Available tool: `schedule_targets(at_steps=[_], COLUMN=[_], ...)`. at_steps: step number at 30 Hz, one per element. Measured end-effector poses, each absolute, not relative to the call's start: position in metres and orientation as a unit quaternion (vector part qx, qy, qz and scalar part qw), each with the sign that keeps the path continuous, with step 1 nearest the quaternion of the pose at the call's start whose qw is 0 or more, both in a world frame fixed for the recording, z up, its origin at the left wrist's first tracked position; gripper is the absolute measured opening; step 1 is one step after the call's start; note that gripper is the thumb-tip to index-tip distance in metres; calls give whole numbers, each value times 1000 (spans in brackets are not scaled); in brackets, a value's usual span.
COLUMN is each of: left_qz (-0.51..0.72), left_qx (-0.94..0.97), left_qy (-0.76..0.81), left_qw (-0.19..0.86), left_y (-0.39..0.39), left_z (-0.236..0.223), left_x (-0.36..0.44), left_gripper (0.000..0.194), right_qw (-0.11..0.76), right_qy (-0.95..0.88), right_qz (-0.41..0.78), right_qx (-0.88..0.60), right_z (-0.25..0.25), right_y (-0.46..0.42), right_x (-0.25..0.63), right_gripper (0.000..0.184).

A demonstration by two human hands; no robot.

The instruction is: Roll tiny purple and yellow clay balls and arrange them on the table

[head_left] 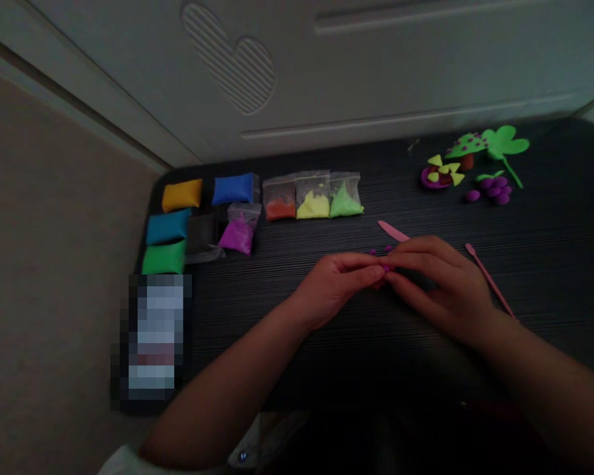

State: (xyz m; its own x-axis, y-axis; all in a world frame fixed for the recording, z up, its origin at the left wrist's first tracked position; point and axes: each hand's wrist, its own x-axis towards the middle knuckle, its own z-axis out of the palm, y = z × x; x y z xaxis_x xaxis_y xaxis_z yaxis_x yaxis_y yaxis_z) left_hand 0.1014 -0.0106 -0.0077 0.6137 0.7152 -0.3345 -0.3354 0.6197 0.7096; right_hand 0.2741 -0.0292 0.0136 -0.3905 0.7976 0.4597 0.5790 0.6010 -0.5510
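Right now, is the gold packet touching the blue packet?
Apart. The head view shows dark tabletop in a gap between the gold packet and blue packet.

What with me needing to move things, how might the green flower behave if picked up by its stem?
The green flower would probably be light, since its petals look thin. Its stem could sag or snap, being far narrower than the head. Rolling seems unlikely, given the spread petals.

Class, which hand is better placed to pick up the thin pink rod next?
Probably the right hand: the thin pink rod lies just beside it, while the left hand is farther away. Both hands pinch a small purple piece.
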Motion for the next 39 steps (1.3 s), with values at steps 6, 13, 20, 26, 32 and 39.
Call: schedule_targets(at_steps=[6, 13, 20, 26, 32, 39], left_qz=[325, 336, 344, 353, 343, 329], left_qx=[271, 260, 263, 263, 248, 247], left_qy=[313, 292, 283, 266, 287, 279], left_qw=[850, 857, 856, 858, 860, 868], left_y=[-10, -9, -8, -7, -8, -9], left_z=[-5, -6, -5, -4, -5, -7], left_x=[103, 102, 101, 102, 101, 101], left_gripper=[13, 12, 5, 22, 15, 17], right_qw=[361, 353, 348, 347, 344, 351], right_qy=[-820, -814, -811, -816, -812, -810], right_qz=[154, 119, 120, 114, 121, 127], right_qx=[-416, -446, -454, -447, -455, -452], right_z=[13, 16, 16, 17, 17, 18], right_y=[-30, -29, -29, -28, -28, -28], right_x=[276, 280, 280, 281, 280, 281], right_gripper=[30, 29, 28, 27, 26, 28])
